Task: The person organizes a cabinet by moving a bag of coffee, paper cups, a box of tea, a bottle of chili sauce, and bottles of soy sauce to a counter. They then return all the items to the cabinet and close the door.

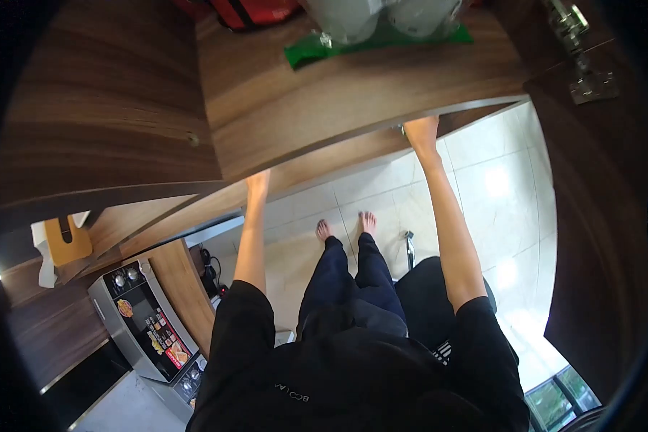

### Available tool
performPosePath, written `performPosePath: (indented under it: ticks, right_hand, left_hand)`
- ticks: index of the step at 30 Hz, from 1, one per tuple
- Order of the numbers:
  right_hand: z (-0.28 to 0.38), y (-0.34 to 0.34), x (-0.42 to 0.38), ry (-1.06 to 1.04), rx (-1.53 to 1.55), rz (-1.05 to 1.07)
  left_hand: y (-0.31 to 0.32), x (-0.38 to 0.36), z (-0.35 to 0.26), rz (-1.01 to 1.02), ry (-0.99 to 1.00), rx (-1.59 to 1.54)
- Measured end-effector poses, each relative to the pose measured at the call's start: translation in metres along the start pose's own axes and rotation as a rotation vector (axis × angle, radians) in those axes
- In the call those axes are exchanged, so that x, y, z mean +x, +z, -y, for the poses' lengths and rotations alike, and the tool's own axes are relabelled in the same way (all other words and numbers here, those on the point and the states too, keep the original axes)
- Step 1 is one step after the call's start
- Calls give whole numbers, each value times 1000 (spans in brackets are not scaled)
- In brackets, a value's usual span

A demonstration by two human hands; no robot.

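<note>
The person stands barefoot on a pale tiled floor (482, 187), both arms stretched up to a high wooden shelf (353, 93) inside an open cupboard. The left hand (258, 183) reaches the shelf's front edge on the left side; the fingers vanish behind the board's lip, so I cannot tell whether they are spread, curled or gripping. The right hand (421, 133) meets the same edge further to the right — its fingertips are also tucked out of sight under the wood, and how wide they stand I cannot tell either. Both hands touch the shelf, well apart from each other.

On the shelf, at the far side, lies a green plastic packet (324, 49) with white rolls (381, 16) resting on it, clear of both hands. A red object (255, 11) sits just to the left of the packet, cut off by the frame's edge. A metal hinge (583, 54) shows on the open cupboard door (597, 216) at the right.

Lower down on the left, a microwave (147, 324) with knobs and a bright sticker panel stands on a counter, and a wooden block with a white cloth (61, 245) hangs near it. A dark chair (425, 295) stands just behind the person's legs — black trousers, black short-sleeved shirt.
</note>
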State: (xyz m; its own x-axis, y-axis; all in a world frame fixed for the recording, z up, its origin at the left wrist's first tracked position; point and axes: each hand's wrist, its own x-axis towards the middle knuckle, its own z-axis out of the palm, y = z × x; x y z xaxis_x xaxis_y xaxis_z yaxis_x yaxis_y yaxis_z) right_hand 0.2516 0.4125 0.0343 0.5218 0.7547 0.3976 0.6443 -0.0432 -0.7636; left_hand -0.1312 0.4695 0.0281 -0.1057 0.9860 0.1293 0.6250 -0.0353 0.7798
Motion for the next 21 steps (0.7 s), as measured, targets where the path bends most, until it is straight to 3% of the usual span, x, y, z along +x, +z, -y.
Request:
performPosePath:
  ticks: [4, 6, 7, 9, 13, 18, 21]
  right_hand:
    - [12, -8, -1, 49, 37, -74]
    - [41, -22, -6, 82, 37, -50]
    - [35, -18, -7, -28, 39, -114]
    - [37, -21, -14, 3, 116, -71]
    - [42, -29, -28, -36, 91, 20]
    - [67, -48, -70, -121, -12, 53]
    - [78, -66, -101, -66, 35, 59]
  left_hand:
    - [2, 7, -1, -196, 7, -85]
    - [7, 18, 22, -145, 6, -31]
    - [12, 30, 53, -73, 8, 8]
    - [25, 38, 90, -29, -12, -90]
    - [26, 39, 72, -37, -41, -109]
    - [19, 18, 26, -90, 212, 94]
    - [4, -5, 5, -2, 97, 43]
